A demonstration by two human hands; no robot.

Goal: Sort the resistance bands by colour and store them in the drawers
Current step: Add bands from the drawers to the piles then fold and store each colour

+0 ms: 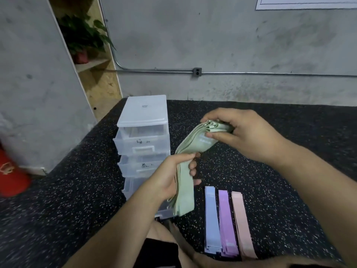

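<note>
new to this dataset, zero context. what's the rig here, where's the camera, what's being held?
There is no machine here: a person works with two bare hands. The single picture comes from a wide-angle camera worn on the person's head, looking forward and down, so both arms enter from the bottom edge.

The left hand grips a bundle of pale green flat resistance bands lower down. The right hand pinches the bundle's looped upper end.

On the black speckled rubber surface three flat stacks lie side by side: light blue bands, purple bands and pink bands. To their left stands a clear plastic drawer unit, where the sorted bands are meant to go.
</note>
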